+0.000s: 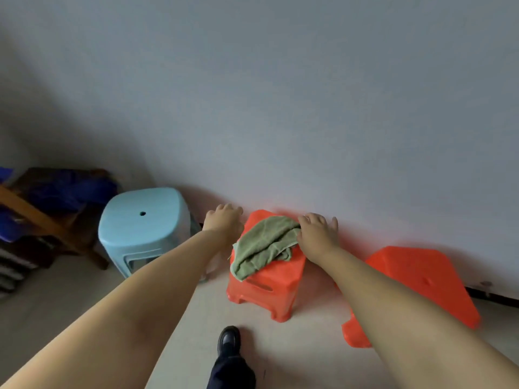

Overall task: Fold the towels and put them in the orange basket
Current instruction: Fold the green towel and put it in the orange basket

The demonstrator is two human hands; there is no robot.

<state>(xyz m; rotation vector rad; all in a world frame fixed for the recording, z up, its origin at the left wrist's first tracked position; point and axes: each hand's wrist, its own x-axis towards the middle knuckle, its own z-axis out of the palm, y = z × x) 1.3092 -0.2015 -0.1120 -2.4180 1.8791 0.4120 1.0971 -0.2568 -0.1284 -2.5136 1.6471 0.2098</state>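
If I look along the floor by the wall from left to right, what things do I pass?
Dark wooden furniture with blue things on it → light blue stool → left hand → green towel crumpled on an orange stool → right hand → second orange stool.

Both bare forearms stretched forward and down from the lower corners, converging toward the middle. Left hand palm down, fingers curled loosely, knuckles up, holding nothing visible. Right hand palm down, fingers spread and slightly bent, fingertips pointing away from the body, thumb side resting on cloth. One dark-shoed foot planted on the floor between the arms.
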